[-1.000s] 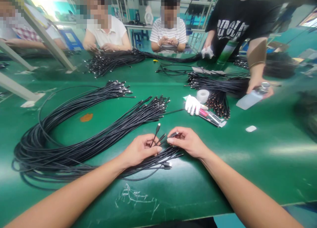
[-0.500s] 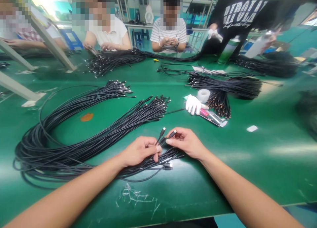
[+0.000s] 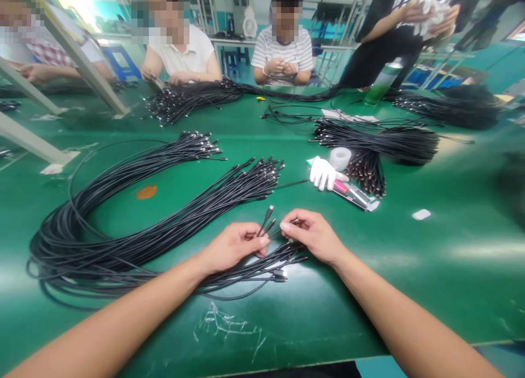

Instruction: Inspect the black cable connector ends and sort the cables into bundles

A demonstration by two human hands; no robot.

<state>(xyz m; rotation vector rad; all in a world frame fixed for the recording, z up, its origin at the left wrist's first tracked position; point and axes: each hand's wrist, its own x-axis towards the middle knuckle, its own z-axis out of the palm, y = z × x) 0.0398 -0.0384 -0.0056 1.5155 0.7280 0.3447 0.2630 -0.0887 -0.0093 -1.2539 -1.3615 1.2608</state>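
Note:
Black cables with metal-tipped plugs are pinched in my left hand (image 3: 240,245); two cable ends (image 3: 268,216) stick up past its thumb. Close on the right, my right hand (image 3: 308,231) is closed with thumb and fingertips on a thin black cable, whose plug is mostly hidden by the fingers. Under both hands lies a small group of black cables (image 3: 266,263), with a wider flat plug (image 3: 280,275) at its front. A large bundle of black cables (image 3: 172,233) curves in a U to the left, its plug ends pointing right.
A white glove (image 3: 322,173), a tape roll (image 3: 340,158) and a pink-and-black packet (image 3: 353,195) lie beyond my right hand. Another cable bundle (image 3: 377,140) is behind them. Clear plastic scraps (image 3: 223,320) lie in front. Several people sit or stand across the green table (image 3: 410,290).
My right hand has shifted slightly right, away from the left, and its plug is now mostly covered by the fingers. The standing person across has raised hands holding white material.

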